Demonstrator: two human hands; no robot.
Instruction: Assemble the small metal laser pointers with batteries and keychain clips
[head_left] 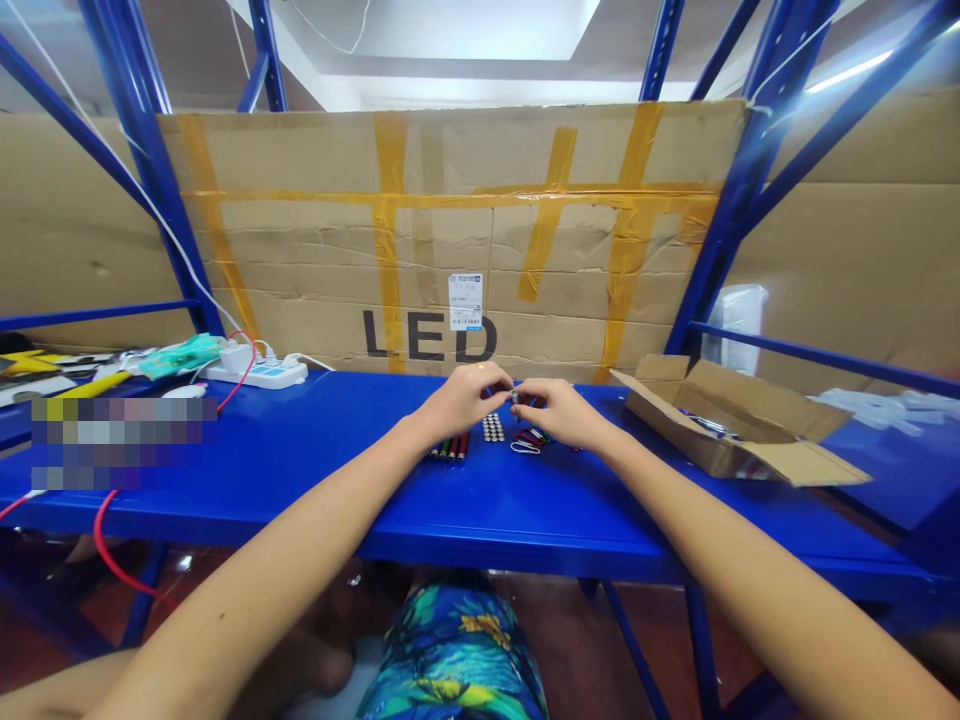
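Hands, two, raised over the tabletop (517, 525) and brought nearly together, fingertips facing. Left hand (466, 397): thumb and fingers curled inward; whether its tips grip or merely touch cannot be told. Right hand (556, 408): thumb and fingers closed in a pinch on a small shiny piece (514, 397), held in the narrow space between both hands; make and shape too small to tell.

Button cells (493, 428), by their look: silvery, round, set out in close rows just below the meeting fingertips, between the hands.

Slim tubes (451, 448), several, red, green and darker: side by side beneath the left hand, partly covered by it.

Cords with metal clips (531, 440), bundled, red and dark strands with a silvery loop: beneath the right hand, beside the button cells.

Cardboard box (666, 424), flaps open, some contents showing: well to the right of the right hand.

Power strip (276, 374), white, cables attached: beyond the left hand, far to its left.

Step in hand, as judged: close two-handed fingertip work on one small piece, other parts lying ready below. Next move, as judged: calls for a steady right pinch, light left fingertips and careful alignment, clear of the neat rows underneath.
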